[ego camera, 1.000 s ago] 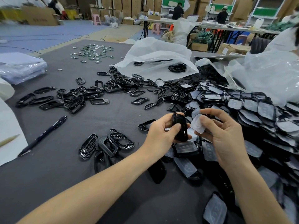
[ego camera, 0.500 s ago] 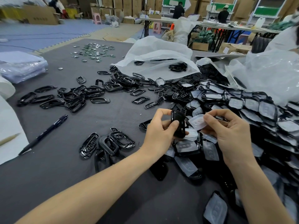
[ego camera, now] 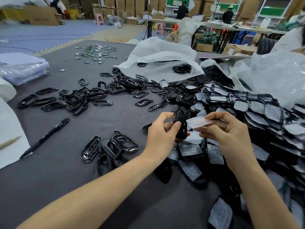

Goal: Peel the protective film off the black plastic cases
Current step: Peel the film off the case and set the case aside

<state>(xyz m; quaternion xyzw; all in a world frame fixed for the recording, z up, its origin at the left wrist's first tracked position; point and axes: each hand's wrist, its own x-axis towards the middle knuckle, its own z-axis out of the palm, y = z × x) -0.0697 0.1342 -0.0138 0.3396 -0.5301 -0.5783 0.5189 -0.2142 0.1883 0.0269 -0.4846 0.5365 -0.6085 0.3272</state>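
Note:
My left hand [ego camera: 162, 134] grips a black plastic case [ego camera: 180, 123] on edge, thumb across its face. My right hand [ego camera: 231, 134] pinches a clear protective film [ego camera: 198, 122] that stands off the case's right side, with a second clear piece [ego camera: 194, 137] just below it. A large heap of black cases still covered in film [ego camera: 257, 116] fills the right of the table. A few bare black cases [ego camera: 110, 147] lie left of my left wrist.
The grey table [ego camera: 82, 179] holds a scatter of black frames [ego camera: 79, 100], a black pen [ego camera: 46, 138], white paper [ego camera: 8, 129], small metal discs [ego camera: 94, 53] and clear plastic bags [ego camera: 161, 60]. People work at tables in the background.
My right hand has pulled the clear film up and away to the right of the case. My left hand has turned the case more upright and lifted it slightly.

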